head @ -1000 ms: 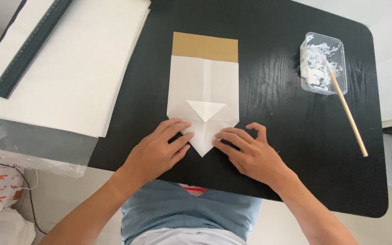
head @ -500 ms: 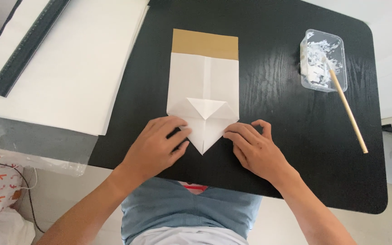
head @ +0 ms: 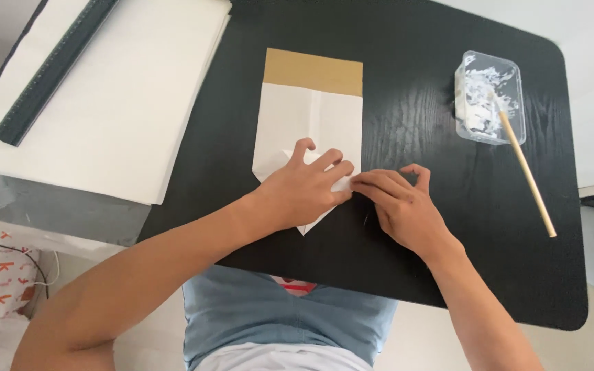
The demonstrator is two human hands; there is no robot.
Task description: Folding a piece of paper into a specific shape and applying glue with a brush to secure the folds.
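Note:
A folded white paper (head: 311,117) with a brown band along its far edge lies on the black table (head: 421,96); its near end comes to a point. My left hand (head: 304,189) lies flat across the folded near part and covers most of the triangular flap. My right hand (head: 400,206) rests beside it on the table, its fingertips pressing the paper's right edge where they meet the left fingers. Neither hand lifts the paper.
A stack of large white sheets (head: 104,103) with a dark ruler (head: 53,69) on top lies at the left. At the right stands a clear plastic tub of white paste (head: 487,96) with a wooden stick (head: 527,175) leaning out of it.
My left hand has slid right and forward over the paper's folded point, and my right fingers have come in from the lower right to its right edge.

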